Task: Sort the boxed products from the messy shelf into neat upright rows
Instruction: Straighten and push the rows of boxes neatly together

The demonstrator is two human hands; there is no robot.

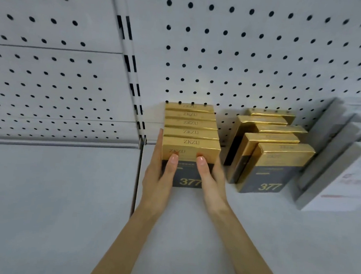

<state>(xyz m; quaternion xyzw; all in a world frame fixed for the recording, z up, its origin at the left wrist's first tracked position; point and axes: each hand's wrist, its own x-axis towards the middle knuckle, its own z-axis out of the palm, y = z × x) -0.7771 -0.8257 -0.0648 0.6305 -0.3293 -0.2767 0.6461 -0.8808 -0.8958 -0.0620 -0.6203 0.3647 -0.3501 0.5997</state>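
Straight-fingered left hand (157, 173) and right hand (210, 179) press the front gold-and-black cardboard box (190, 181) at centre frame (the skewed gold row (267, 164) lies rightward, nearest the right hand).

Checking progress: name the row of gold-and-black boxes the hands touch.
The left row of gold-and-black cardboard boxes, aligned, left hand and right hand on its front box; the right row sits staggered.

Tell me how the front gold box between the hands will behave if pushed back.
The front box looks rigid: its edges are crisp, so it should probably slide rather than buckle. Its glossy wrap may be slippery under the left hand and right hand. Standing upright and thin, it could tip, though the row behind likely braces it.
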